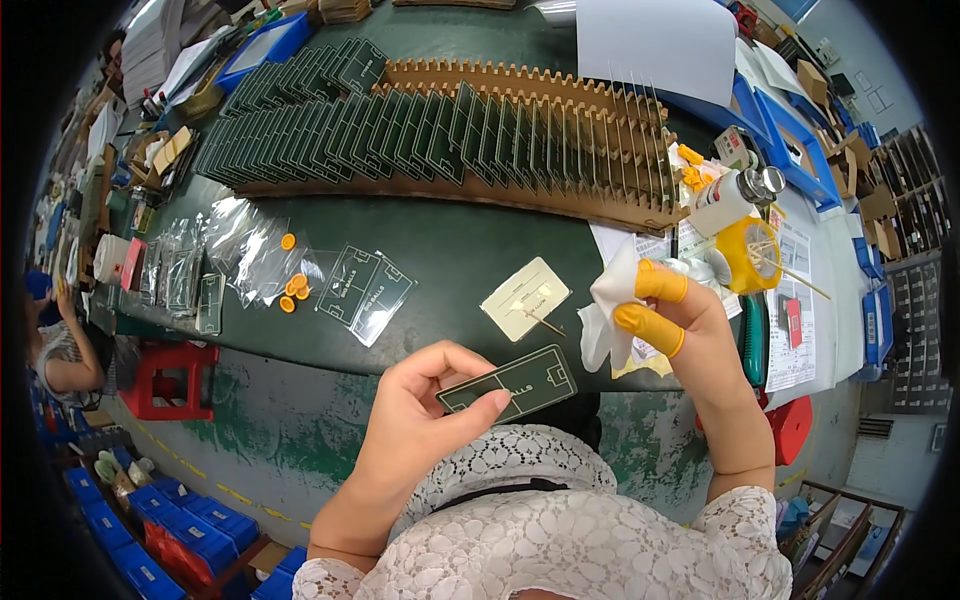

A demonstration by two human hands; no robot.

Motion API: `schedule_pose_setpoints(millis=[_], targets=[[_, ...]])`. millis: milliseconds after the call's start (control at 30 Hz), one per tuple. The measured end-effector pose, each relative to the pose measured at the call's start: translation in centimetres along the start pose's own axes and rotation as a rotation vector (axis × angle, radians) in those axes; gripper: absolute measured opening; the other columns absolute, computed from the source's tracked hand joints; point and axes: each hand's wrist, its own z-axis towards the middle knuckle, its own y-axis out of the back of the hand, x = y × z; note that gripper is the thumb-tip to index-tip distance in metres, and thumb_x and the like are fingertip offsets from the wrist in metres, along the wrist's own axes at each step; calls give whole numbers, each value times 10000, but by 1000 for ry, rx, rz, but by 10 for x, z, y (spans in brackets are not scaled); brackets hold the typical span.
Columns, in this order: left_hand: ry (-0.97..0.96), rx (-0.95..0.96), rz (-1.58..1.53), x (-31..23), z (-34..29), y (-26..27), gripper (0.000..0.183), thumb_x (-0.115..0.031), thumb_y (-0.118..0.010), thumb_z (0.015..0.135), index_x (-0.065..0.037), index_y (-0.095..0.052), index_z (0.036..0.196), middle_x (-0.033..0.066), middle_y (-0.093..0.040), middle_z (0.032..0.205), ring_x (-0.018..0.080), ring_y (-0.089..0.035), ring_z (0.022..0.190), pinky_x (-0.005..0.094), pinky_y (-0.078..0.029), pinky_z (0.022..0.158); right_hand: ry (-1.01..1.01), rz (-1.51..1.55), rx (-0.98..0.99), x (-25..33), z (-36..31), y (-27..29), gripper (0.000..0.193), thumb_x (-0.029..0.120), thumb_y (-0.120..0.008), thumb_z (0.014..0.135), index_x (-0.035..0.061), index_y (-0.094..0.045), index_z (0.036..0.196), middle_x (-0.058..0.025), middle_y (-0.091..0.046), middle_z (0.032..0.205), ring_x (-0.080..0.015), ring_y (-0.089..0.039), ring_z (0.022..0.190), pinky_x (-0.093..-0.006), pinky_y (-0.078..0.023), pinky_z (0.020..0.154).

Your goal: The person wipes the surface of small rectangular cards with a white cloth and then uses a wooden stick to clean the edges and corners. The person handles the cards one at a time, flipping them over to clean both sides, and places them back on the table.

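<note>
My left hand (412,405) is closed on a dark green card-like plate (543,384) with pale lines like a ball-game pitch, its thumb across the front. The plate is tilted, just over the table's near edge. To its right, my right hand (705,345) pinches a crumpled white wiping cloth (612,290). Yellow finger cots (648,326) cover its thumb and a finger. Cloth and plate are apart. Between the hands, farther back, lies a cream card (522,300) with a thin wooden stick (545,321) on it.
A long cardboard rack (430,187) holds many similar green plates upright. Bagged plates (365,290), orange caps (296,286) and clear bags (245,245) lie to the left. At the right stand a white bottle (722,203) and a yellow tub (750,255) of sticks. Another person (65,345) sits far left.
</note>
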Motion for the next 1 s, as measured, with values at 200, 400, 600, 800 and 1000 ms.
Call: schedule_pose_setpoints(millis=[200,400,600,800,1000], targets=[[-3,23,-23,-2,1,-3,164,59,-655,834,-21,-539,917,77,-661,988,91,-599,967,223,-482,800,46,31,-16,-3,3,1,208,6,-667,861,25,-631,1065,-34,-624,1034,-140,-574,967,-290,-458,855],[2,27,-59,0,3,-2,177,63,-650,839,-32,-524,921,81,-660,1007,97,-606,977,227,-485,811,8,53,22,-5,5,5,239,13,-673,857,30,-598,1084,-45,-633,1039,-140,-575,979,-300,-460,868],[19,4,-86,-3,3,-3,176,65,-647,839,-35,-523,916,85,-658,1020,95,-605,973,226,-485,812,-85,240,49,-7,5,5,321,33,-688,843,34,-559,1137,-59,-637,1043,-147,-596,985,-303,-464,892],[-31,-8,-61,3,3,1,174,64,-643,837,-38,-525,914,84,-656,1012,92,-606,941,226,-482,812,-53,295,21,-7,4,15,304,53,-699,833,34,-575,1111,-58,-639,1043,-141,-602,970,-295,-466,877],[-24,-29,-56,-1,4,-4,165,65,-634,839,-36,-516,896,98,-657,998,90,-615,899,223,-481,786,102,-41,-208,1,-7,35,249,87,-732,824,52,-624,1046,-31,-638,1007,-123,-595,927,-290,-460,828]])
